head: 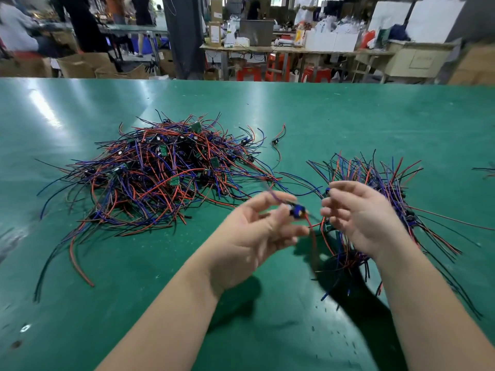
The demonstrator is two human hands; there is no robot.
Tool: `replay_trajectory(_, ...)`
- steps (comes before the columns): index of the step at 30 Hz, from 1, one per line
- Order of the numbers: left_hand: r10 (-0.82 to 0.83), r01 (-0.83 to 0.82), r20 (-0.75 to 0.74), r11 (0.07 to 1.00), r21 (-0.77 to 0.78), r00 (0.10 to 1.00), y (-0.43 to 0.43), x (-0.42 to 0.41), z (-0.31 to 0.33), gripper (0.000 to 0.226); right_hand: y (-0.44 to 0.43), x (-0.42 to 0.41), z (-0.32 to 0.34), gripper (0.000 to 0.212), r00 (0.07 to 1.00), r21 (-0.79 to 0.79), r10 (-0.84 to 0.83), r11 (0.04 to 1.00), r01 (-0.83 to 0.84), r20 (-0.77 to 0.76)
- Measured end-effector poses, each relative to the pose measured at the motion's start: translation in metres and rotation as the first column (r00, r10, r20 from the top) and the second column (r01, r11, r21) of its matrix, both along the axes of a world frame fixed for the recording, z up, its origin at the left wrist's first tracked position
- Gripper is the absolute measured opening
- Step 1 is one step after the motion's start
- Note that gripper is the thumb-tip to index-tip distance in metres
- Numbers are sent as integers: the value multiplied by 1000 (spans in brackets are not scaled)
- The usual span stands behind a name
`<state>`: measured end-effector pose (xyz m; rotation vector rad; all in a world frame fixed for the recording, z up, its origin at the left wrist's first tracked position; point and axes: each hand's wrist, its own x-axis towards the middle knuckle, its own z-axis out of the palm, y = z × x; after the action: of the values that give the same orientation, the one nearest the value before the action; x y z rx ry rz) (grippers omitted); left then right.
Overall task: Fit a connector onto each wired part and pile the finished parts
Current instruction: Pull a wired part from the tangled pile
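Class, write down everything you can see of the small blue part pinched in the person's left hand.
The blue part is small, blocky and looks like plastic, blurred by motion. The left hand pinches it at the fingertips, above the green table. A red wire hangs from it; a purple wire trails up-left.

Green table [321, 108]; red stools [249, 73], cardboard boxes [77, 66] behind.

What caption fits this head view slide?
Left hand pinches a wired part near the right hand, big pile left, small pile right, on a green table.
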<state>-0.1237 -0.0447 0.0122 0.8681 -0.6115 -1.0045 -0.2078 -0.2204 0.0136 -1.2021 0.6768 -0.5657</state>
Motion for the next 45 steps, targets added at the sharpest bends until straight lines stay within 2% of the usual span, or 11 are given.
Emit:
replay_trajectory(3, 158, -175, -273, 984, -38, 949, -1, 6, 2, 5, 20, 5, -5, 25, 969, -95, 248, 965, -245, 17)
replay_trajectory(6, 272, -264, -339, 962, 71, 901, -5, 5, -2, 27, 39, 12, -7, 28, 920, -59, 358, 934, -353, 160)
replay_trajectory(10, 269, -240, -224, 960, 147, 937, -9, -3, -10, 33, 47, 20, -9, 13, 930, 67, 253, 958, -280, 269)
replay_trajectory(14, 137, -129, -60, 985, 117, 989, -10, -8, -13, 16, 43, 17, -3, 7, 921, 187, 213, 941, -283, 325)
replay_trajectory(20, 59, -68, 294, 997, 20, 954, -1, -4, -9, 28, 26, 7, 3, 50, 853, 228, 223, 904, -362, 472)
replay_trajectory(23, 124, -146, 210, 985, 91, 970, 0, 3, -4, 15, 16, 3, 2, 23, 872, 179, 237, 924, -339, 429)
replay_trajectory(25, 160, -182, 150, 973, 142, 976, 1, 5, -1, 24, 15, 2, 3, 10, 906, 66, 272, 949, -309, 324)
replay_trajectory(29, 203, -276, 311, 937, 213, 929, 0, -2, -4, 28, 25, 5, -4, 9, 936, -135, 327, 941, -310, 133)
replay_trajectory(34, 289, -335, 206, 912, 239, 935, -6, -1, -9, 25, 25, 7, -4, 16, 937, -77, 328, 944, -320, 124)
replay_trajectory(39, 180, -225, 165, 923, 313, 970, -7, -6, -10, 22, 27, 7, -6, 7, 939, -120, 340, 936, -332, 57)
replay_trajectory(45, 37, -124, 219, 909, 399, 975, -5, -6, -12, 10, 0, 2, -1, 8, 995, -118, 57, 992, -47, 84)
